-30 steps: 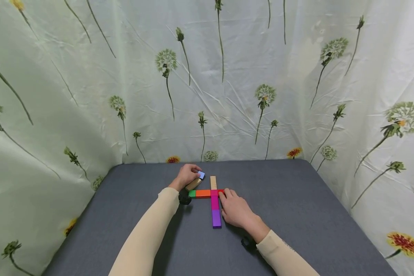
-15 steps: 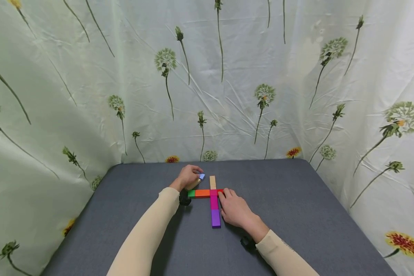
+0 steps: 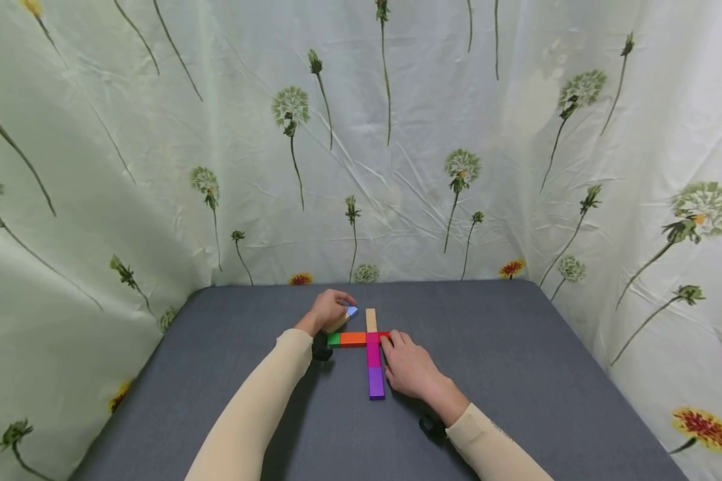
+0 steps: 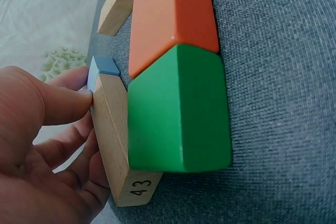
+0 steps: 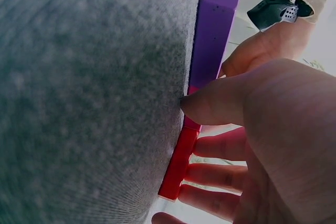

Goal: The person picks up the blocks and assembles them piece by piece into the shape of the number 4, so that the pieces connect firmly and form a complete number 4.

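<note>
My left hand (image 3: 327, 310) pinches a small blue block (image 4: 107, 65) between thumb and forefinger, at the far end of a plain wooden block (image 4: 113, 124) marked 43. Its other fingers lie along that block, which slants beside the green block (image 4: 178, 114). Green, an orange block (image 3: 353, 339) and a red block (image 5: 178, 166) form the crossbar of a flat cross. Its upright runs from a pale wooden block (image 3: 371, 321) through pink (image 3: 374, 354) to a purple block (image 3: 376, 384). My right hand (image 3: 410, 364) touches the red block with fairly straight fingers, the thumb near the pink.
A dark grey cloth-covered table (image 3: 487, 361) extends around the blocks. Behind and beside it hangs a pale curtain (image 3: 397, 167) with printed dandelions. Each wrist wears a black camera; the left one (image 3: 321, 347) sits close to the green block.
My left hand has shifted the blue block slightly nearer and turned it against the wooden block's end. My right hand has stayed at the red block.
</note>
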`<control>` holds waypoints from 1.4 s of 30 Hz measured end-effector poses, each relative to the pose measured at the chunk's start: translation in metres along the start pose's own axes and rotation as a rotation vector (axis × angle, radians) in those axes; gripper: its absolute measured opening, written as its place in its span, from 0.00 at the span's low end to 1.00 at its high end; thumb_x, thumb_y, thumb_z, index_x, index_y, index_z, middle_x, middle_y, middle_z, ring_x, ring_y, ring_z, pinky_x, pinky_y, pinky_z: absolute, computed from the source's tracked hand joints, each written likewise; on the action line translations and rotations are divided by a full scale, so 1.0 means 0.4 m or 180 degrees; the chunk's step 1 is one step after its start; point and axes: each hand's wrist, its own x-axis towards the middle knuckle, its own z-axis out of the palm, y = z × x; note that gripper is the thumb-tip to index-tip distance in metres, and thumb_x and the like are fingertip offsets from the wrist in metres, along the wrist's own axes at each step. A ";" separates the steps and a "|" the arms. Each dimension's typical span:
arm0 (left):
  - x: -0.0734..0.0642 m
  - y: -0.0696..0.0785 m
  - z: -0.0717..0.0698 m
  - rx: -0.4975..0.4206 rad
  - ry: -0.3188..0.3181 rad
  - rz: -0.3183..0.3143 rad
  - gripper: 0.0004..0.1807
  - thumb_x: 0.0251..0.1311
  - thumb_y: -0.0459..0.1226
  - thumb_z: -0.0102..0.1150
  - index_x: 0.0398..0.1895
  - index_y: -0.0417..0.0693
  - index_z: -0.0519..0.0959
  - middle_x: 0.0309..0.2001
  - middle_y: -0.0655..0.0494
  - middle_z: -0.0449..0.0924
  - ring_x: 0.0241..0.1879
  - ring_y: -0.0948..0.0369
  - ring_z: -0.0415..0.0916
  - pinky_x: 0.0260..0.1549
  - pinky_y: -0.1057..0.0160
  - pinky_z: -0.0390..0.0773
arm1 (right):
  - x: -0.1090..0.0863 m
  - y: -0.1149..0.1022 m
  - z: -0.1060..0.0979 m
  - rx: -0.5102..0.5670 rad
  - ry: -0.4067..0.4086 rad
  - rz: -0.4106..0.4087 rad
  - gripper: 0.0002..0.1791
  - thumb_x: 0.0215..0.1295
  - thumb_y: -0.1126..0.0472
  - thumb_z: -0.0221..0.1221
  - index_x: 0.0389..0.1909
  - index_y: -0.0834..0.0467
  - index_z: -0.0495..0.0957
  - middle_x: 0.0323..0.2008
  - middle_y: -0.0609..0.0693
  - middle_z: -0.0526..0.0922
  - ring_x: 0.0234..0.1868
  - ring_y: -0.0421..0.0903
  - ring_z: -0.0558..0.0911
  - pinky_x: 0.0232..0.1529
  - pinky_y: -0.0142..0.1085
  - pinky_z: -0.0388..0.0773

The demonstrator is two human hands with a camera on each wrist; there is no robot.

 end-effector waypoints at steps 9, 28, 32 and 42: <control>-0.002 -0.003 0.001 0.0057 -0.0010 0.0018 0.21 0.64 0.26 0.50 0.46 0.55 0.88 0.56 0.47 0.80 0.49 0.52 0.77 0.46 0.52 0.78 | -0.003 0.002 -0.005 0.0022 -0.0035 -0.0005 0.32 0.67 0.51 0.63 0.67 0.62 0.72 0.55 0.57 0.73 0.56 0.51 0.74 0.42 0.44 0.82; -0.058 0.035 -0.054 0.0277 0.0293 0.0355 0.17 0.70 0.32 0.56 0.59 0.49 0.82 0.49 0.49 0.82 0.46 0.53 0.79 0.43 0.52 0.79 | 0.069 0.030 -0.067 0.0295 -0.0549 0.0004 0.20 0.70 0.54 0.61 0.59 0.57 0.80 0.47 0.53 0.75 0.43 0.48 0.77 0.40 0.45 0.79; -0.091 0.063 -0.059 0.0292 0.0393 0.0504 0.16 0.70 0.33 0.57 0.58 0.51 0.82 0.51 0.48 0.80 0.46 0.54 0.78 0.43 0.52 0.78 | 0.077 0.040 -0.082 0.0357 -0.0640 -0.0009 0.20 0.71 0.55 0.60 0.59 0.57 0.80 0.47 0.53 0.75 0.42 0.49 0.76 0.40 0.45 0.78; -0.201 0.122 -0.065 0.0603 0.0792 0.0877 0.15 0.70 0.36 0.60 0.57 0.53 0.83 0.52 0.50 0.78 0.50 0.51 0.76 0.47 0.48 0.76 | 0.060 0.058 -0.102 0.0427 -0.0421 0.0025 0.25 0.71 0.53 0.60 0.67 0.54 0.74 0.59 0.54 0.72 0.56 0.52 0.74 0.47 0.48 0.78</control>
